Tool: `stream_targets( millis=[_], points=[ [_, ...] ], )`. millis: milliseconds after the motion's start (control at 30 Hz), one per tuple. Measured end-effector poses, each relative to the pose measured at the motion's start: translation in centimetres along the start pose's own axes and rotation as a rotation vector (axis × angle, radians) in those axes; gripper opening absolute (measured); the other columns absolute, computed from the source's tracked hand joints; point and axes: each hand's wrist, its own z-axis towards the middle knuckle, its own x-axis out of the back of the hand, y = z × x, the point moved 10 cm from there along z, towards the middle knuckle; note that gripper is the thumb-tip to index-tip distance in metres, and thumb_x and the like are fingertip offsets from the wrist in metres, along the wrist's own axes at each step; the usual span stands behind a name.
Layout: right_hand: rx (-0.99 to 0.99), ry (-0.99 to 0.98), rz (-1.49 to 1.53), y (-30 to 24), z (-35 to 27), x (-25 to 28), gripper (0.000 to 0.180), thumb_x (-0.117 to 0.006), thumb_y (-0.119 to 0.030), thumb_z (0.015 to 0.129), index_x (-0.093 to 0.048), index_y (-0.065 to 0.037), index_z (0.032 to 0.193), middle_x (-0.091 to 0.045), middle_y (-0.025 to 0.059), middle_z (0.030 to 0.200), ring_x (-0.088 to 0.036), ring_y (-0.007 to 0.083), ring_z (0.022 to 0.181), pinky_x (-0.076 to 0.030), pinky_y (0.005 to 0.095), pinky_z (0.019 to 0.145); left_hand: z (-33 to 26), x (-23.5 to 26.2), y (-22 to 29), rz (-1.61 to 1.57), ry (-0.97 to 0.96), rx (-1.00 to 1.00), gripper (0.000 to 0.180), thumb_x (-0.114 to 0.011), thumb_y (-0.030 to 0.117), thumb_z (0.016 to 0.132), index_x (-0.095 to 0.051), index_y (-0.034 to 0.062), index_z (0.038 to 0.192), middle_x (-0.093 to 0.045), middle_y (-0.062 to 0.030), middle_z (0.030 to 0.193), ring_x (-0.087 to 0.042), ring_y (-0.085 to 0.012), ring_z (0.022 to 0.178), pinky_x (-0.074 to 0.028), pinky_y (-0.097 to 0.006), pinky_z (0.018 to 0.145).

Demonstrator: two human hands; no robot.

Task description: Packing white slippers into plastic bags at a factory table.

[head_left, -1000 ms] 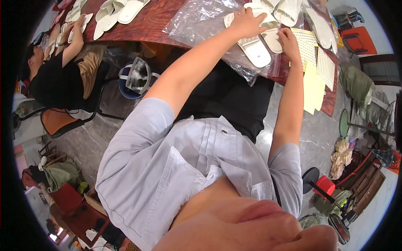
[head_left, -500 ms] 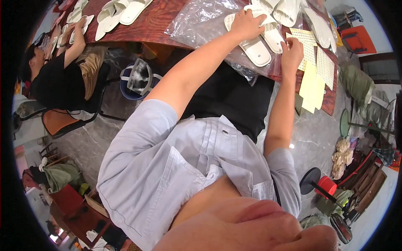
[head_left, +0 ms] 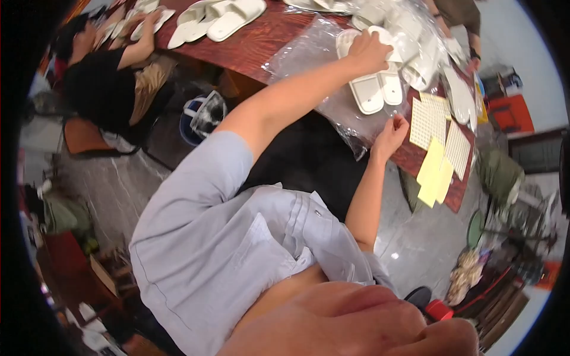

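A pair of white open-toed slippers (head_left: pixel 368 96) lies on clear plastic film (head_left: pixel 303 62) at the table's edge, heels toward me. My left hand (head_left: pixel 369 54) rests over their far part, its bent fingers gripping the slipper straps. A small dark mark shows on each heel. Just nearer than the heels, my right hand (head_left: pixel 390 137) is held in a pinch beside the film. Whatever its fingertips hold is too small to make out. To its right lie pale sheets with rows of small dots (head_left: pixel 427 123) and plain yellow sheets (head_left: pixel 432 172).
More white slippers (head_left: pixel 421 68) are heaped beyond my left hand, with another group (head_left: pixel 237 18) farther left on the red-brown table (head_left: pixel 249 50). A person in black (head_left: pixel 98 89) handles slippers at the left. Another person's arm (head_left: pixel 475 47) shows at the far right. A blue bucket (head_left: pixel 193 127) stands below the table.
My right hand has moved from the dotted sheets to the near side of the slipper heels. My left hand stays on the slippers. The whole view has shifted, and another person's arm now shows at far right.
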Motion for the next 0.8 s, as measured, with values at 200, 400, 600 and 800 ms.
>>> stream_targets(
  millis=[200,400,600,800],
  points=[
    [0.394,-0.344,-0.804,-3.3,-1.6,-3.7,0.031,-0.060,-0.006,0.085,-0.060,0.001,0.115,-0.054,0.0231,0.121,-0.050,0.0398,0.110,-0.043,0.0454,0.093,1.0,7.2,-10.2,0.150,0.099,0.067,0.048,-0.070,0.039,0.074,-0.067,0.0297,0.121,-0.060,-0.0182,0.108,-0.058,-0.0380,0.101,-0.050,-0.045,0.088],
    [0.512,-0.320,-1.015,-4.2,-3.0,-5.7,0.026,-0.053,-0.004,0.087,-0.057,0.002,0.112,-0.053,0.0249,0.120,-0.050,0.0425,0.107,-0.045,0.0479,0.089,-0.4,12.6,-33.2,0.339,0.018,0.257,0.037,-0.070,0.036,0.072,-0.070,0.0101,0.099,-0.068,-0.0152,0.098,-0.062,-0.0364,0.096,-0.048,-0.047,0.084],
    [0.517,-0.296,-1.151,-6.0,-3.3,-6.4,0.020,-0.051,-0.007,0.088,-0.055,0.000,0.106,-0.054,0.0231,0.117,-0.052,0.0405,0.105,-0.046,0.0484,0.085,-2.0,24.7,-48.3,0.396,0.254,0.516,0.044,-0.066,0.038,0.080,-0.066,0.0149,0.117,-0.067,-0.0127,0.116,-0.063,-0.0306,0.106,-0.049,-0.044,0.093],
    [0.546,-0.293,-1.321,-6.4,-2.5,-6.0,0.016,-0.051,-0.011,0.087,-0.055,-0.003,0.099,-0.055,0.0189,0.110,-0.054,0.0356,0.101,-0.047,0.0445,0.080,3.5,16.5,-37.5,0.657,-0.060,0.459,0.048,-0.061,0.033,0.087,-0.057,0.0142,0.131,-0.057,-0.0232,0.127,-0.053,-0.0397,0.118,-0.043,-0.047,0.099]
  ],
)
